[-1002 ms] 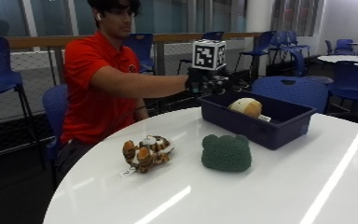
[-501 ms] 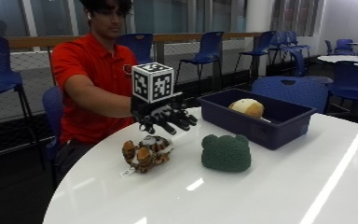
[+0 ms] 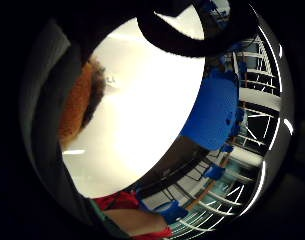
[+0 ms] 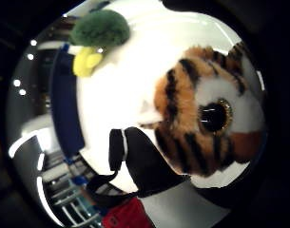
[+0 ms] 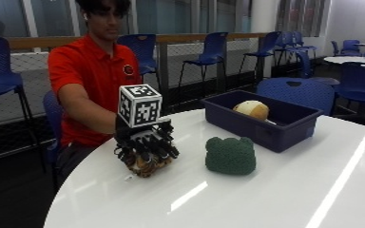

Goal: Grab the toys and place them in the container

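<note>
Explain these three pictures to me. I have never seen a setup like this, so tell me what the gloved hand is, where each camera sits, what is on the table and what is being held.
There is no robot here. A person sits at a white table and works with a right hand in a black glove. The straight picture comes from a camera across the table. The two round pictures come from small cameras on that hand's palm, one by the thumb, one by the little finger.

On the table lie a striped tiger toy, a green plush toy and a dark blue container with a tan toy already inside.

The gloved hand is down over the tiger toy, fingers curled around it. The tiger fills the thumb-side picture, so it is very close to the palm. It does not look lifted yet.
</note>
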The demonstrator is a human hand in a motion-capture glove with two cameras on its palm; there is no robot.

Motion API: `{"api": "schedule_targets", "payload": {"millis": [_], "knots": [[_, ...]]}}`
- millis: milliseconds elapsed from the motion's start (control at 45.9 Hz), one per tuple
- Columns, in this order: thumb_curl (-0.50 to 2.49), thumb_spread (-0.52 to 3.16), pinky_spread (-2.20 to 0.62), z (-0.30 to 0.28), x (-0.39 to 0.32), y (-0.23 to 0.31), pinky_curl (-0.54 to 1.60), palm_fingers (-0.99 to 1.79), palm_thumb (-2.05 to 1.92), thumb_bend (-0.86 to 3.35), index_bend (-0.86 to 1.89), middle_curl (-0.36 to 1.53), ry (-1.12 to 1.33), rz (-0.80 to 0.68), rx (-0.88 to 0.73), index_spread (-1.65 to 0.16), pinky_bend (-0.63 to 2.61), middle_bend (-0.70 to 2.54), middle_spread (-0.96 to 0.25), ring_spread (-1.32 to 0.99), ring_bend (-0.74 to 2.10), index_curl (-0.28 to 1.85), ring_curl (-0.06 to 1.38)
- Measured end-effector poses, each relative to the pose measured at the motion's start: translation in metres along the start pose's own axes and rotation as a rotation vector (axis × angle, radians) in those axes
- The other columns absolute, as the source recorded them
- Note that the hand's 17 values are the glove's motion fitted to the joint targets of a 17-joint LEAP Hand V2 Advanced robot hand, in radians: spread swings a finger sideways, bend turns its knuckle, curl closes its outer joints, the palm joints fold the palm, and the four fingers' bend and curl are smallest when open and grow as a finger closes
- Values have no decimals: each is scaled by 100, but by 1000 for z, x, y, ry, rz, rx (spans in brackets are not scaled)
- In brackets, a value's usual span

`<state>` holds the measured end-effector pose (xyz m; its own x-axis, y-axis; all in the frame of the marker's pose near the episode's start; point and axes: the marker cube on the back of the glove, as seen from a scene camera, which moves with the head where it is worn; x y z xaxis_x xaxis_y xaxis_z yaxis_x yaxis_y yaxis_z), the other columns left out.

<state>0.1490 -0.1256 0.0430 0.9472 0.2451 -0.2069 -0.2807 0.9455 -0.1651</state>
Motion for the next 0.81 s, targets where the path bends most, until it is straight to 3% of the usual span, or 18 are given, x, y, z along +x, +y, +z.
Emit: {"api": "schedule_targets", "payload": {"millis": [131,414,806], "knots": [[22,106,10,6,3,1,34,-21,-9,-7,18,23,-20,5,-40,-36,65,8,-6,-2,12,31,20],[22,103,9,26,12,4,47,-15,-8,-7,21,16,-121,1,-84,-39,119,7,-4,2,11,33,12],[25,105,2,32,-3,7,41,12,-1,-2,37,21,-57,-15,-52,-44,110,21,-7,6,20,40,14]]}}
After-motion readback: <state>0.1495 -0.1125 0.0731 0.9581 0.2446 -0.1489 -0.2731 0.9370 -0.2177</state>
